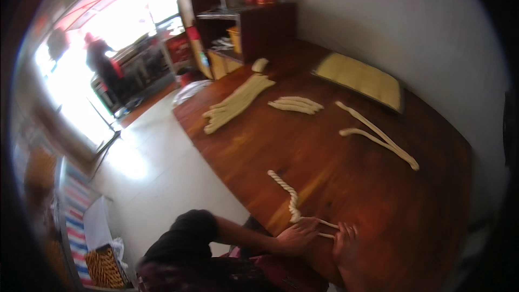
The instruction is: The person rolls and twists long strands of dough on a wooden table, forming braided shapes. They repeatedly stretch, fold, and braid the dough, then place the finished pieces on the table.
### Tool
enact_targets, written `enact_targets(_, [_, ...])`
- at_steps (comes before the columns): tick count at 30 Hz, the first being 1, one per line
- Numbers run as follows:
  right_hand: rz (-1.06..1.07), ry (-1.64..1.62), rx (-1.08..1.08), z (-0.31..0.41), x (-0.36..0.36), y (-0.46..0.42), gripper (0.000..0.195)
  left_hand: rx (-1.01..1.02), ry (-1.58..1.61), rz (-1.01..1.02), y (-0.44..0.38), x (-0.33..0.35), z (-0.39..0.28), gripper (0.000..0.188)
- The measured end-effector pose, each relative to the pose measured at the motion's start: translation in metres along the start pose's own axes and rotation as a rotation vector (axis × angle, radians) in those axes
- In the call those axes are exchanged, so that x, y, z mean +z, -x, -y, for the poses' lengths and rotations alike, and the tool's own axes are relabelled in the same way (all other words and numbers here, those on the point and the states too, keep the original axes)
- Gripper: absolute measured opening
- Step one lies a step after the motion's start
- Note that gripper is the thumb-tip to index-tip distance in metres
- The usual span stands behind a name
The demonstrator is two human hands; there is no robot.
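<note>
My left hand lies over the near end of a twisted dough rope on the brown wooden table. Two thin dough strands run from under it to my right hand, whose fingers rest on their far ends. Whether either hand grips the dough or only presses it is unclear. Beyond my hands a long dough strand lies folded into a narrow V. Further off are several short dough strips side by side and a wide bundle of long dough strips with a small dough piece at its end.
A tray of pale dough sits against the wall. A dark cabinet with red containers on top stands past the table's far end. Another person is by a counter near the bright doorway. At lower left is a box of brown twisted pieces.
</note>
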State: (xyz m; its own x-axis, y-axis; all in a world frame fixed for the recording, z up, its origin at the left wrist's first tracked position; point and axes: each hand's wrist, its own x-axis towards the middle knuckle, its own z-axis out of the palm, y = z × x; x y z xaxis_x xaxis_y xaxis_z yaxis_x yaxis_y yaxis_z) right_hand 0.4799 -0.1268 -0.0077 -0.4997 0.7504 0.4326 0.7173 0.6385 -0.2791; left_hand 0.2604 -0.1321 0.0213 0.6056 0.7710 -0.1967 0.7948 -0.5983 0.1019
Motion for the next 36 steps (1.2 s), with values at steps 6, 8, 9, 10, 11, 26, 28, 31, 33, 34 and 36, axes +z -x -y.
enact_targets(6, [-0.128,0.012,0.259,-0.033,0.043,-0.098,0.016,-0.430,0.053,-0.366,-0.085,0.007,0.052,0.054])
enact_targets(8, [-0.079,0.032,0.201,-0.018,0.021,-0.079,0.015,-0.221,0.110,-0.469,-0.072,0.017,0.046,0.055])
enact_targets(9, [-0.063,0.079,0.110,-0.004,0.009,-0.053,0.015,-0.077,0.158,-0.402,-0.046,0.020,0.031,0.055])
enact_targets(10, [-0.039,0.124,0.017,0.008,0.001,-0.031,0.015,0.063,0.208,-0.331,-0.021,0.020,0.016,0.055])
enact_targets(11, [-0.017,0.052,0.048,0.010,0.005,-0.019,0.016,0.020,0.275,-0.284,0.002,0.021,0.006,0.054])
enact_targets(26, [-0.038,0.012,0.014,-0.007,0.011,-0.019,0.005,-0.065,0.391,-0.295,0.002,0.029,-0.005,0.058])
enact_targets(28, [0.153,-0.012,0.192,-0.034,0.013,-0.067,0.004,-0.243,0.274,-0.271,-0.059,0.012,0.010,0.055])
enact_targets(31, [-0.262,-0.023,0.281,-0.034,0.035,-0.092,0.014,-0.340,-0.224,-0.285,-0.103,-0.019,0.030,0.055])
enact_targets(33, [-0.138,0.029,0.183,-0.007,0.022,-0.074,0.020,-0.102,-0.180,-0.228,-0.071,0.012,0.025,0.059])
enact_targets(34, [-0.075,0.167,-0.002,0.001,0.015,-0.053,0.022,0.005,-0.184,-0.216,-0.055,0.025,0.017,0.061])
enact_targets(36, [-0.039,0.096,-0.063,0.005,0.014,-0.002,0.017,0.111,-0.073,-0.260,0.007,0.033,-0.014,0.064])
